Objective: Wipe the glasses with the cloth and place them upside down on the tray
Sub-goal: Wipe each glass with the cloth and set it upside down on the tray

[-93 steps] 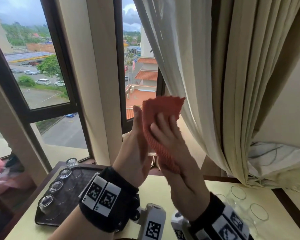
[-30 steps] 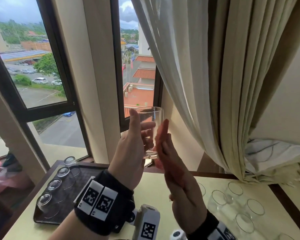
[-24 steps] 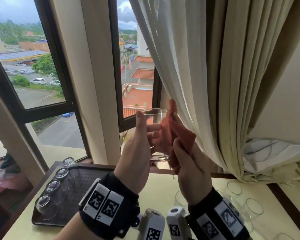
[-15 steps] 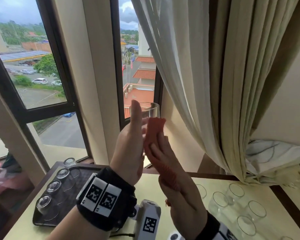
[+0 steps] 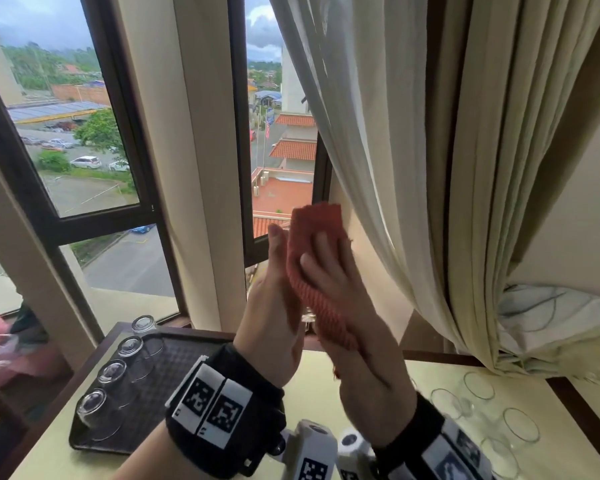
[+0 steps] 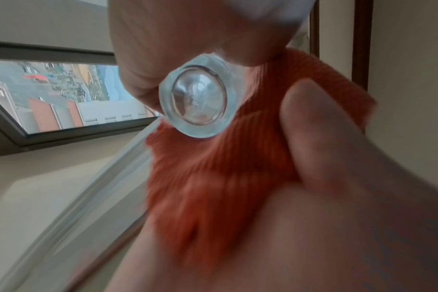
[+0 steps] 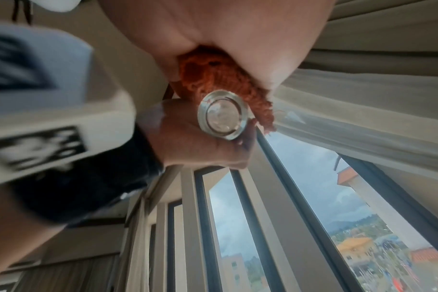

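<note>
black wristbands [image 5: 238, 415] with square-patterned white tags

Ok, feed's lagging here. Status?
Left hand grips glass. Right hand presses cloth on it. Four glasses inverted on tray. Nothing blocking.
</note>
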Tool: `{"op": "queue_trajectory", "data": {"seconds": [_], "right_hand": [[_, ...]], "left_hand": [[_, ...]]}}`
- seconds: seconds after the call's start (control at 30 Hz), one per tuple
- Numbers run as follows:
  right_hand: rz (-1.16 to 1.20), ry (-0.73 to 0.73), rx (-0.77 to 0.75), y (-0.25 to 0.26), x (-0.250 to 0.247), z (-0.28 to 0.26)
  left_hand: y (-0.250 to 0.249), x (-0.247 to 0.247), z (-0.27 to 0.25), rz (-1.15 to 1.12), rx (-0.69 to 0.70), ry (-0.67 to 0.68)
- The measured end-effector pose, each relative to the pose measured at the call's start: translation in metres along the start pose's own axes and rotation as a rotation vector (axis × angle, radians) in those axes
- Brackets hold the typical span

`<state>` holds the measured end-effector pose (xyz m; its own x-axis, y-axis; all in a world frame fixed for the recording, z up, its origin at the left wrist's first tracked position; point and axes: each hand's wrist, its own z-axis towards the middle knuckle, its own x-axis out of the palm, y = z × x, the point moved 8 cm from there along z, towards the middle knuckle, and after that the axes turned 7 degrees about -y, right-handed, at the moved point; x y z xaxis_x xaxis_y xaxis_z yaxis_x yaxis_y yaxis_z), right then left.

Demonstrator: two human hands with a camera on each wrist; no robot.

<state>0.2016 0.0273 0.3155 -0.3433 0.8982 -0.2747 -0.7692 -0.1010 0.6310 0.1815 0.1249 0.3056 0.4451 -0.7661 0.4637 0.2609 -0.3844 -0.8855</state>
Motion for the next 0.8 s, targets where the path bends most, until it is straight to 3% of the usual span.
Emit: {"op": "queue_trajectory", "data": {"seconds": [0.07,0.17,0.3,0.4,0.47,0.53,0.63,0.67,0.8], "right_hand": [[-0.124,0.038,0.005,-0.022,0.010,-0.011],[0.169,-0.041,0.214,-0.016,0.002,-0.034],[0.471,-0.212,0.310,-0.004,-0.016,-0.020],[0.319,-0.208,0.221,0.013,-0.025,0.005],[0.255,-0.119,0.092,0.036,-0.021,0.002],[0.141,-0.029,0.026,0.029,-0.008,-0.010],[-0.023,0.061,0.070,-0.003,0.015,-0.020],[0.043,0.069,0.143,-0.012,0.017,-0.024],[0.247,-0.112,0.240,-0.007,-0.005,-0.036]], "left_hand": [[-0.007,-0.010,0.003,0.052,-0.009,-0.044],[-0.010,-0.021,0.010,0.130,0.008,-0.079],[-0.006,-0.011,0.004,0.138,0.021,-0.038],[-0.006,-0.006,0.003,0.120,0.065,-0.075],[-0.006,-0.006,0.005,0.097,0.074,-0.068],[-0.007,-0.010,0.006,0.090,0.056,-0.041],[-0.017,-0.018,0.005,0.133,0.063,-0.039],[-0.019,-0.020,0.006,0.150,0.068,-0.051],[-0.014,-0.020,0.006,0.172,0.036,-0.059]]}}
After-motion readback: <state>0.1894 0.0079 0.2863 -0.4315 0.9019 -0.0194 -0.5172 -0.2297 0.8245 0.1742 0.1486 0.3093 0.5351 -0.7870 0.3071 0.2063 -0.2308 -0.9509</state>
